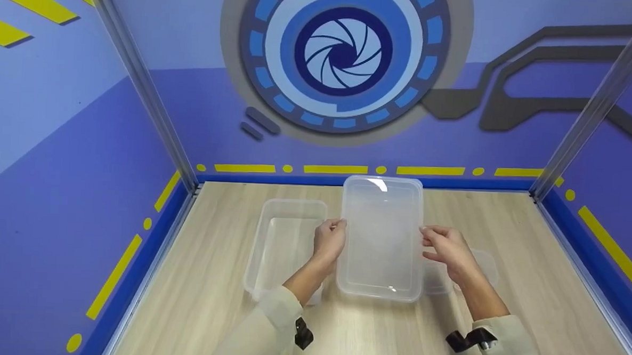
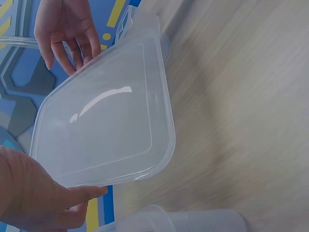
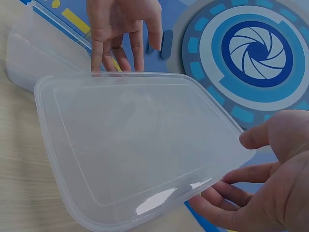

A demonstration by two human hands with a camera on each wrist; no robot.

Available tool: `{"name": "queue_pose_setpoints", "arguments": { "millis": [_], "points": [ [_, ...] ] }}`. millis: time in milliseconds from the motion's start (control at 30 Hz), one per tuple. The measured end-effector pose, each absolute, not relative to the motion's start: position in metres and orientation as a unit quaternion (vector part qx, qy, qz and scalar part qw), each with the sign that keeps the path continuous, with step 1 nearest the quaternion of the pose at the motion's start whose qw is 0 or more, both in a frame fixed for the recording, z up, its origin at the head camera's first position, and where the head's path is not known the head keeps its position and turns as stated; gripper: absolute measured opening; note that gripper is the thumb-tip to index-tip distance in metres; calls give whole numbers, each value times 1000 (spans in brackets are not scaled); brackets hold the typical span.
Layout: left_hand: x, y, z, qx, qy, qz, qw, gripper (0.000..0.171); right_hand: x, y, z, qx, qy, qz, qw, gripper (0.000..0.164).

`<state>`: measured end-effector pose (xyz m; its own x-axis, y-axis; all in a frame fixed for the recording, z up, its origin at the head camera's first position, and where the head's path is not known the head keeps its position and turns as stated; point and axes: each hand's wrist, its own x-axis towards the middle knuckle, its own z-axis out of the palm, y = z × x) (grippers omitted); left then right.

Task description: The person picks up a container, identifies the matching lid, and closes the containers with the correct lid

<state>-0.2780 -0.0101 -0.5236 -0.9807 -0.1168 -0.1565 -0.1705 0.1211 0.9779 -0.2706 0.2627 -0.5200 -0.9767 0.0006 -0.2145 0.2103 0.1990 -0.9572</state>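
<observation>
Between my two hands a translucent plastic lid with rounded corners is held up over the wooden table, its broad face toward the head camera. My left hand grips the lid's left long edge. On the opposite edge my right hand holds it, thumb on one side and fingers beneath in the right wrist view. Just left of the lid, partly behind my left hand and forearm, stands an open clear plastic box. In the left wrist view, the lid tilts above the table.
Smaller clear plastic containers are on the table behind my right hand, partly hidden by it and the lid. Blue printed panels wall in the table at the back and both sides, with metal posts at the corners.
</observation>
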Motion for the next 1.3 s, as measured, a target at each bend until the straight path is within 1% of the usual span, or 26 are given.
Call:
{"name": "queue_pose_setpoints", "arguments": {
  "millis": [367, 533, 633, 767, 1000, 1100, 1300],
  "points": [
    [-280, -14, -517, -86, 752, 653, 22, 41, -269, 261, -509, 49, 782, -615, 87, 63],
    [-281, -16, -514, -75, 757, 649, 28, 46, -273, 259, -506, 46, 783, -615, 83, 65],
    [-281, -18, -512, -64, 753, 654, 39, 49, -274, 258, -505, 40, 780, -619, 78, 69],
    [-281, -20, -510, -58, 752, 656, 39, 52, -274, 258, -506, 34, 778, -624, 70, 75],
    [-283, -19, -508, -63, 747, 661, 36, 47, -273, 259, -506, 31, 775, -628, 72, 79],
    [-283, -18, -508, -61, 740, 669, 31, 45, -273, 260, -505, 33, 771, -632, 74, 79],
    [-281, -17, -507, -55, 721, 690, 30, 46, -272, 261, -504, 36, 766, -637, 71, 71]
  ]
}}
